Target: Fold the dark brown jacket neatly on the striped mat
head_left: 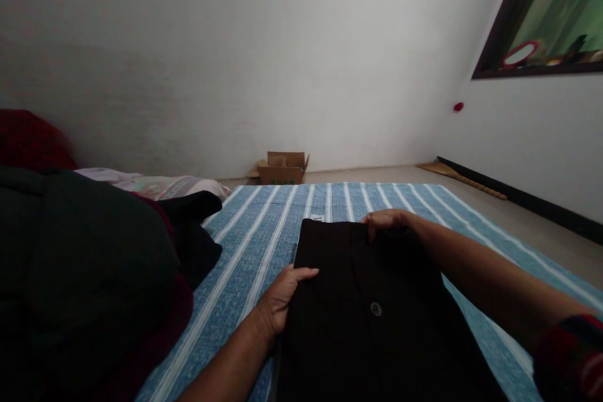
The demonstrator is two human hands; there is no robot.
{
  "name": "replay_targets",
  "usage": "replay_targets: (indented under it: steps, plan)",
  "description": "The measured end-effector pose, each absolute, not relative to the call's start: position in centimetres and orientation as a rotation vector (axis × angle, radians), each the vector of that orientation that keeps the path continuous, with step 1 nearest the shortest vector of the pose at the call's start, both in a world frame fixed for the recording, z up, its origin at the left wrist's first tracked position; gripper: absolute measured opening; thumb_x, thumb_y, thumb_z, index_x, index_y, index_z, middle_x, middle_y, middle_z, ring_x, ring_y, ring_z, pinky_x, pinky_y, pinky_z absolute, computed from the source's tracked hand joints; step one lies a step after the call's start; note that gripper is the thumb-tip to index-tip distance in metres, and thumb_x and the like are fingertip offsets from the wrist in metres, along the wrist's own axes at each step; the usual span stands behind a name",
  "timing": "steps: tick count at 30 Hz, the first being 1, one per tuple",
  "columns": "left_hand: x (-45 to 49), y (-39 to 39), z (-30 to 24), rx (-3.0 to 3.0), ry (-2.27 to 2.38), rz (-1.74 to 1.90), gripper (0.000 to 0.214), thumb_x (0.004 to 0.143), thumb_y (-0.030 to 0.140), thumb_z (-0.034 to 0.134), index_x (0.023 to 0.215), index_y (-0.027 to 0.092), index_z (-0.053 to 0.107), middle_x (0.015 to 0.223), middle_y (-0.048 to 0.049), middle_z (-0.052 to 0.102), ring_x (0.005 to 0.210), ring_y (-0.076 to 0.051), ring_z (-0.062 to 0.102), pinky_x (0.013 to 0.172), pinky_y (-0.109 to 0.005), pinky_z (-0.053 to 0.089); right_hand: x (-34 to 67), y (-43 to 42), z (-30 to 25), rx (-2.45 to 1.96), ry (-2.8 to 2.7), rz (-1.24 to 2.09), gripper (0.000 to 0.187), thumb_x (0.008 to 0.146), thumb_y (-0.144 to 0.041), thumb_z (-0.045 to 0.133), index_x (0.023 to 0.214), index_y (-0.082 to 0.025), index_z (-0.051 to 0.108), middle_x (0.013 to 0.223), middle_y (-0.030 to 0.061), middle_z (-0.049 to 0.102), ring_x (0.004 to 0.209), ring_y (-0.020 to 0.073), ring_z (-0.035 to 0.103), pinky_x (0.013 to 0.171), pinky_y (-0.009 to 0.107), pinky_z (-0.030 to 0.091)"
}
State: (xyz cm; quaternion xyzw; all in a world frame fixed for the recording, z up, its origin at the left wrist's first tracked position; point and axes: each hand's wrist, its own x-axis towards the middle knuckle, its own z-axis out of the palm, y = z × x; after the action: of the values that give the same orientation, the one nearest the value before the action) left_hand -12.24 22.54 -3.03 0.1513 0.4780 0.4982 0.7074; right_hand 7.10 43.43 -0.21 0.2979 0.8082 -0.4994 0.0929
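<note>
Head view shows me the black buttoned garment (336, 289), probably light, soft and prone to slump, between my left hand (281, 296) pinching its side edge and right hand (387, 220) its far edge, sensible holds, with blue-and-white striped sheet (245, 245) beneath.

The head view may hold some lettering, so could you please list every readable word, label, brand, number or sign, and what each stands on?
No text can be read.
White label at the far edge of the dark garment: dark marks, too small to read.
Cardboard box: green marks low on its front, too small and blurred to read.
Round button on the dark garment: faint marking, too small to read.
</note>
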Motion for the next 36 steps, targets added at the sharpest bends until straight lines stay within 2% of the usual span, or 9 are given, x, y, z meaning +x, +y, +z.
replay_targets:
  steps: [3, 7, 12, 17, 22, 26, 31, 36]
  plan:
    - [-12.4, 22.4, -2.9, 0.292, 0.977, 1.083, 0.035, 0.070, 0.017, 0.064, 0.104, 0.009, 0.062, 0.083, -0.0112, 0.072, 0.075, -0.027, 0.069, 0.074, -0.039, 0.054, 6.6, 43.8, -1.0, 0.922, 2.320, -1.545, 0.025, 0.056, -0.014, 0.058, 0.079, -0.010, 0.068, 0.075, 0.0039, 0.069, 0.069, 0.0187, 0.061, 0.070, 0.031, 0.048]
    - [-12.4, 22.4, -2.5, 0.274, 1.000, 1.078, 0.036, 0.070, 0.014, 0.064, 0.106, 0.009, 0.061, 0.082, -0.0108, 0.072, 0.075, -0.027, 0.069, 0.076, -0.040, 0.053, 6.9, 44.4, -0.6, 0.955, 2.236, -1.626, 0.030, 0.053, -0.012, 0.060, 0.081, -0.011, 0.068, 0.075, 0.0032, 0.069, 0.068, 0.0178, 0.061, 0.069, 0.030, 0.048]
    - [-12.7, 22.5, -3.0, 0.269, 1.046, 1.083, 0.036, 0.071, 0.010, 0.062, 0.107, 0.009, 0.060, 0.081, -0.0114, 0.072, 0.074, -0.027, 0.069, 0.075, -0.040, 0.054, 9.2, 44.6, 1.5, 1.052, 2.255, -1.704, 0.042, 0.058, -0.021, 0.064, 0.100, -0.016, 0.066, 0.084, 0.0042, 0.069, 0.075, 0.0174, 0.062, 0.071, 0.029, 0.047]
    - [-13.1, 22.5, -3.3, 0.302, 1.018, 1.057, 0.033, 0.071, 0.011, 0.063, 0.103, 0.006, 0.061, 0.081, -0.0127, 0.072, 0.073, -0.026, 0.069, 0.073, -0.038, 0.054, 12.7, 44.0, 3.0, 1.238, 2.415, -1.454, 0.052, 0.057, -0.026, 0.070, 0.108, -0.017, 0.065, 0.085, 0.0039, 0.068, 0.078, 0.0179, 0.059, 0.069, 0.027, 0.045]
    - [-13.0, 22.4, -3.1, 0.359, 1.046, 1.109, 0.031, 0.071, 0.010, 0.064, 0.103, 0.006, 0.062, 0.081, -0.0137, 0.072, 0.072, -0.027, 0.069, 0.071, -0.040, 0.055, 14.0, 42.7, 2.2, 1.432, 2.615, -1.120, 0.033, 0.055, -0.020, 0.067, 0.087, -0.015, 0.070, 0.082, 0.0045, 0.068, 0.077, 0.0199, 0.059, 0.068, 0.029, 0.045]
    - [-12.7, 22.4, -2.8, 0.406, 1.082, 1.195, 0.033, 0.070, 0.010, 0.065, 0.102, 0.008, 0.062, 0.082, -0.0134, 0.072, 0.072, -0.027, 0.069, 0.070, -0.040, 0.056, 13.9, 42.3, 1.0, 1.513, 2.737, -1.029, 0.030, 0.062, -0.024, 0.062, 0.090, -0.015, 0.069, 0.081, 0.0041, 0.067, 0.075, 0.0184, 0.058, 0.066, 0.027, 0.044]
    - [-12.6, 22.6, -2.9, 0.377, 1.182, 1.141, 0.026, 0.071, 0.010, 0.063, 0.098, 0.006, 0.062, 0.076, -0.0128, 0.071, 0.065, -0.026, 0.069, 0.064, -0.040, 0.057, 13.7, 42.0, -1.1, 1.563, 2.822, -0.843, 0.016, 0.062, -0.019, 0.061, 0.076, -0.016, 0.069, 0.069, 0.0016, 0.062, 0.065, 0.0155, 0.056, 0.059, 0.025, 0.041]
    - [-12.5, 22.7, -2.7, 0.366, 1.180, 1.174, 0.023, 0.073, 0.009, 0.061, 0.096, 0.006, 0.062, 0.072, -0.0117, 0.071, 0.062, -0.025, 0.068, 0.063, -0.038, 0.057, 14.0, 41.6, -1.3, 1.630, 2.898, -0.673, 0.019, 0.070, -0.023, 0.057, 0.084, -0.016, 0.068, 0.071, 0.0018, 0.063, 0.066, 0.0148, 0.056, 0.059, 0.023, 0.040]
